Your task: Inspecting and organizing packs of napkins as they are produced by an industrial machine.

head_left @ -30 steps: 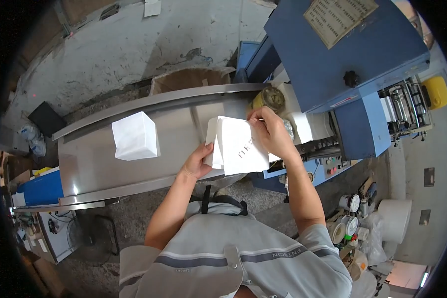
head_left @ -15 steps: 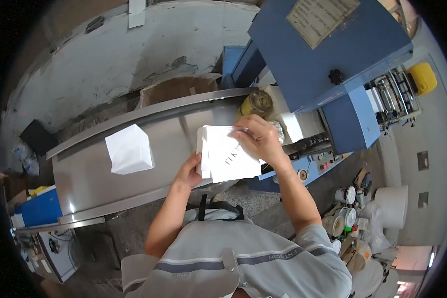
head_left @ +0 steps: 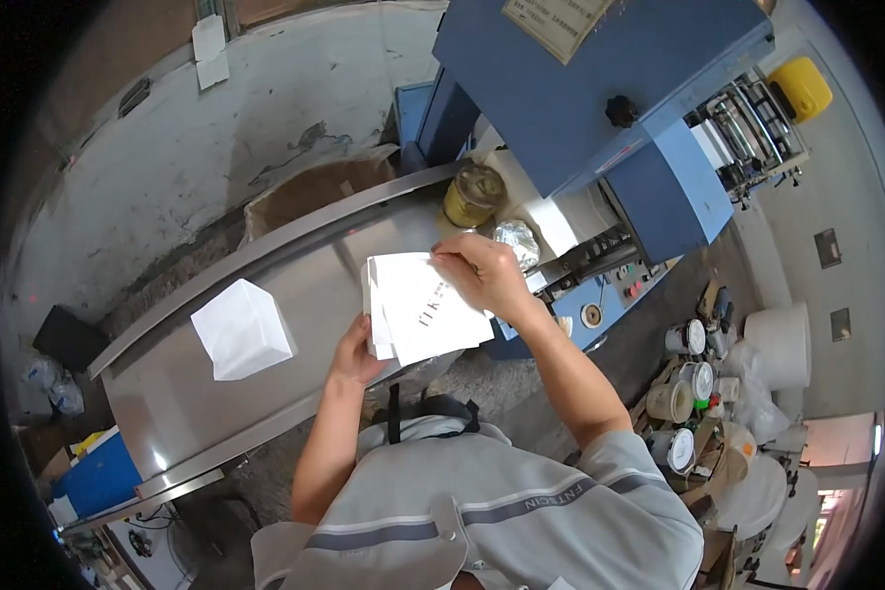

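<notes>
A stack of white paper sheets [head_left: 418,320] with dark print on its top face is held over the metal table, between my two hands. My left hand [head_left: 360,356] grips its left edge, the fingers hidden beneath. At the upper right corner, my right hand [head_left: 480,272] pinches the top sheet, which sits skewed over those under it. Left of my hands, a second stack of white paper [head_left: 242,329] rests on the table. Just beyond my right hand stand a yellowish can [head_left: 475,197] and a foil-covered round thing [head_left: 516,244].
The long metal table [head_left: 182,413] has raised edges. A blue machine [head_left: 600,108] with rollers stands at the right, its control buttons [head_left: 631,291] below. Behind the table is a brown-lined bin [head_left: 315,197]. Buckets [head_left: 671,401] crowd the floor at right; a blue box [head_left: 98,474] sits far left.
The view has shifted, so the machine and my hands appear further left. Both hands still hold the paper stack, and the top sheet remains pinched at its corner.
</notes>
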`<act>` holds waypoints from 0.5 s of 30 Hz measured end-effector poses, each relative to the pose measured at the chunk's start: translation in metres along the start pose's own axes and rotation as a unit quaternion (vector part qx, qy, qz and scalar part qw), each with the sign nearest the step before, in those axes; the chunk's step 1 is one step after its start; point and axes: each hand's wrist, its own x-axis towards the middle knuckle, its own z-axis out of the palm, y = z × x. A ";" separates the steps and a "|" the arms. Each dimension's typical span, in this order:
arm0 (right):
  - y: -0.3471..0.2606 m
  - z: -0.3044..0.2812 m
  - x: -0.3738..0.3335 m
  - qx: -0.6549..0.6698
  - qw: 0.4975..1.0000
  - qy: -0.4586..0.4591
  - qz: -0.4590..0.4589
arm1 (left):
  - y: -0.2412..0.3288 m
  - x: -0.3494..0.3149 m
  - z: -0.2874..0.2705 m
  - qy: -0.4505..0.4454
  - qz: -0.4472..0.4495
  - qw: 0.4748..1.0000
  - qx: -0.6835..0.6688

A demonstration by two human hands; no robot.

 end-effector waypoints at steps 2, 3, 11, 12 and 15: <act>0.001 0.001 -0.001 -0.009 1.000 0.007 -0.002 | 0.000 0.001 0.001 -0.004 0.009 1.000 0.000; 0.001 0.003 -0.001 -0.015 1.000 0.010 -0.007 | 0.000 0.001 0.002 -0.007 0.023 1.000 0.000; -0.022 -0.016 0.009 -0.022 0.999 0.008 -0.040 | 0.004 0.002 -0.010 0.014 0.026 0.999 0.013; -0.027 -0.017 0.009 -0.015 1.000 -0.018 -0.013 | 0.005 0.001 -0.009 0.016 0.022 1.000 0.001; -0.043 -0.024 0.014 0.060 0.995 -0.061 0.040 | 0.007 0.003 -0.006 -0.005 0.033 0.998 0.048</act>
